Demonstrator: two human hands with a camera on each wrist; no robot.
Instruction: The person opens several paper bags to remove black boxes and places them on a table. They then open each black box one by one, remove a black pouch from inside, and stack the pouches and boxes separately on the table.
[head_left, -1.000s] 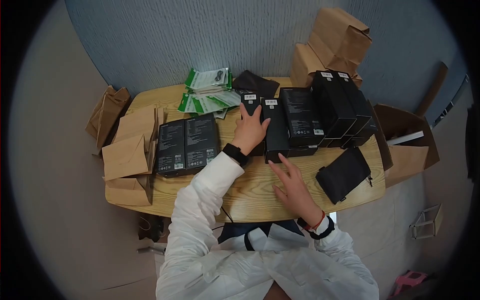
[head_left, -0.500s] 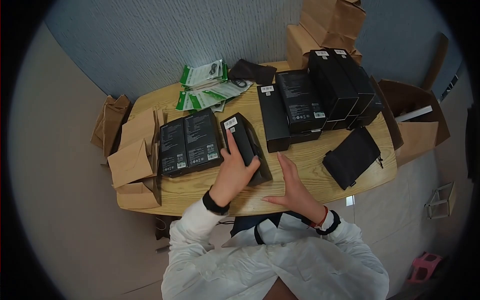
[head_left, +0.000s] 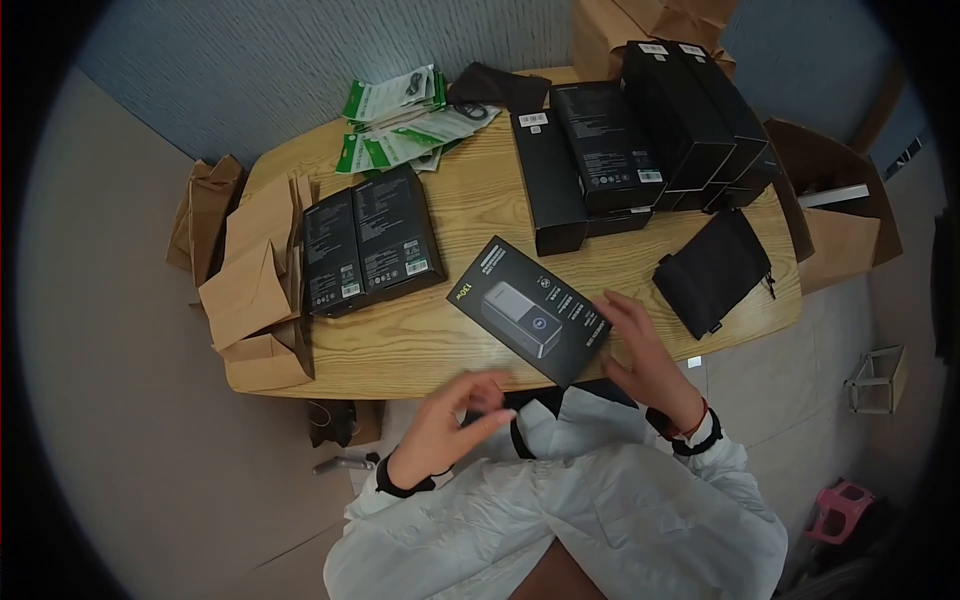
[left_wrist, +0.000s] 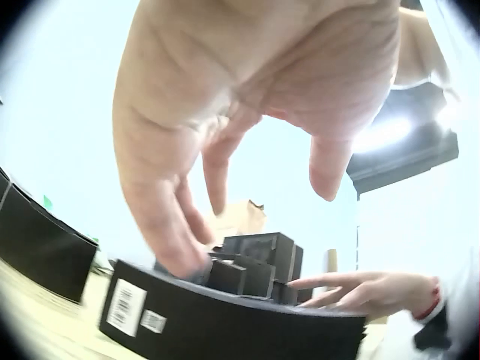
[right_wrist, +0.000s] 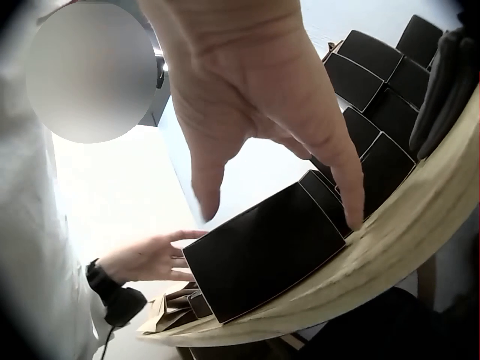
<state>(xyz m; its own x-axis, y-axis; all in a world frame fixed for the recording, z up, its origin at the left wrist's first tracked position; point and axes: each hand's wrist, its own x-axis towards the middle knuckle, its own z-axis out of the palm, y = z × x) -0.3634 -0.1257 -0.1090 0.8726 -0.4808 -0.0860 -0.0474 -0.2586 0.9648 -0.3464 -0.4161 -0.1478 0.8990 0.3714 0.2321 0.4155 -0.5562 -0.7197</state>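
Note:
A black box (head_left: 530,312) with a printed picture and "130W" on its face lies flat and turned at an angle near the table's front edge. The right hand (head_left: 655,365) is at its right end, fingers spread along that side; in the right wrist view thumb and fingers stand either side of the box (right_wrist: 262,251). The left hand (head_left: 440,430) hovers off the box's lower left side, fingers loosely bent and holding nothing. In the left wrist view its fingers hang just above the box's labelled edge (left_wrist: 225,319).
Two black boxes (head_left: 370,240) lie side by side at left, near folded paper bags (head_left: 245,290). Green-and-white packets (head_left: 400,120) are at the back. Stacked black boxes (head_left: 680,120) stand back right, a black pouch (head_left: 715,272) in front of them.
The box under the left hand has come toward the front edge and now lies with its picture face up. The left hand has let go and drawn back; the right hand has moved to the box's right end.

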